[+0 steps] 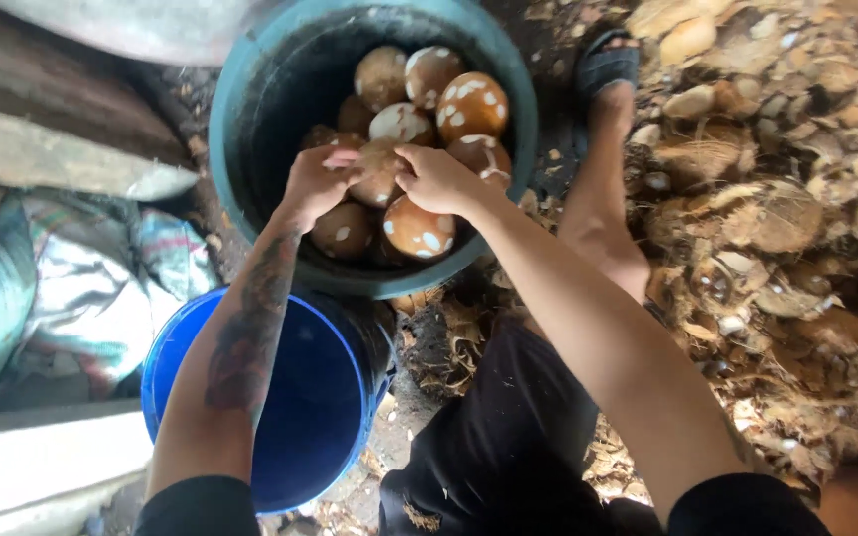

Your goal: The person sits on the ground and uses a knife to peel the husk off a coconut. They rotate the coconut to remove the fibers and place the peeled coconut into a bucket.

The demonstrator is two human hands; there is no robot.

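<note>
Both hands — left hand (316, 184) and right hand (436, 179) — close their fingers on one coconut (379, 171) at the frame's upper centre, atop the others inside the teal tub (240, 109); blue bucket (166, 357) below.

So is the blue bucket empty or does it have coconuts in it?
Empty as far as shown: the blue bucket shows only bare blue inside; the left arm hides part of it.

Teal tub (250, 149): plastic, matt, scuffed. Coconuts (417, 226) inside tub: brown shell, smooth-scraped, pale patches. Blue bucket (166, 357) below tub: plastic, slightly glossy. Husk heap (777, 228) right of tub: dry, fibrous, rough. Sacks (71, 288) left of tub: woven plastic, sheeny. Plank (52, 154) left of tub: weathered wood.
</note>
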